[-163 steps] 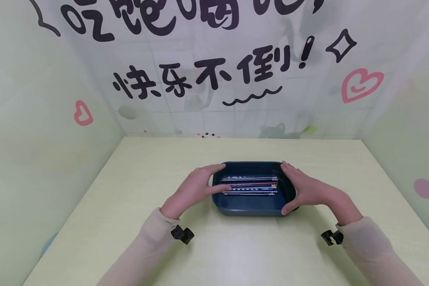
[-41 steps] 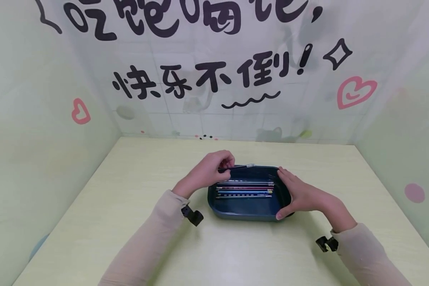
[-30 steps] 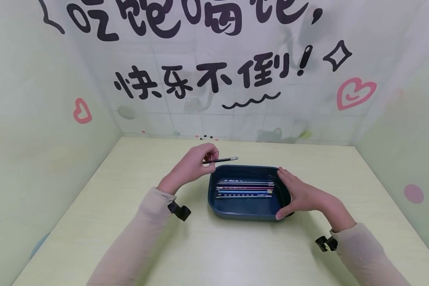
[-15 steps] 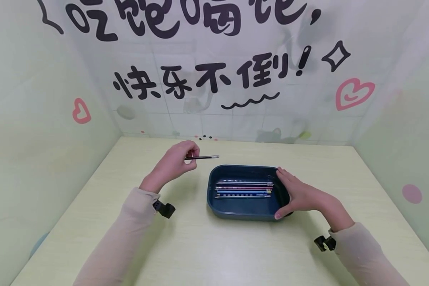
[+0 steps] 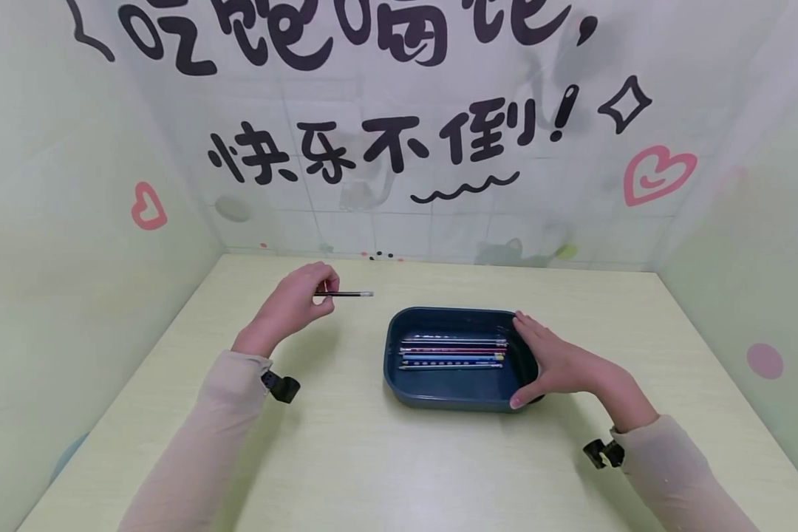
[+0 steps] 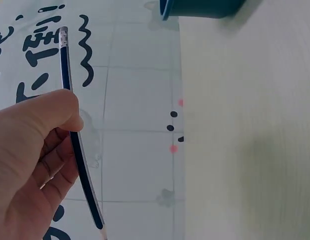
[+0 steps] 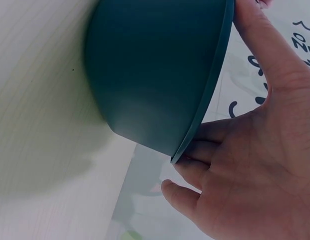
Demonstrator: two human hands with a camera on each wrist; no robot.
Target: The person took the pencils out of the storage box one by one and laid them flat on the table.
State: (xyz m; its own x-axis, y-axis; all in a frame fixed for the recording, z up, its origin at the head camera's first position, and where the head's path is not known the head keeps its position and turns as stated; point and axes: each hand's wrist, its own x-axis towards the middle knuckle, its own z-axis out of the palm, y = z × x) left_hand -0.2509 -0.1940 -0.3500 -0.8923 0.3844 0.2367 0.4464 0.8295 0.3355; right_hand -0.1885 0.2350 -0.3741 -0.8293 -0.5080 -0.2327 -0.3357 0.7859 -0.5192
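Observation:
My left hand pinches a dark pencil above the table, left of the dark teal plastic bin. The left wrist view shows thumb and fingers around the middle of this pencil, its eraser end pointing up in that picture. Several pencils lie side by side across the bin's floor, one of them light blue. My right hand grips the bin's right end, thumb at the near corner and fingers at the far corner. Up close, the right wrist view has the fingers over the bin's rim.
The bin stands on a pale wood-grain table. A white printed backdrop with large black characters rises behind the table, and pale green side panels flank it. Small black wrist cameras sit at both cuffs.
The left hand, at the bin's left end earlier, has taken up a dark pencil, lifted it over the rim and moved it left. The right hand has stayed on the bin.

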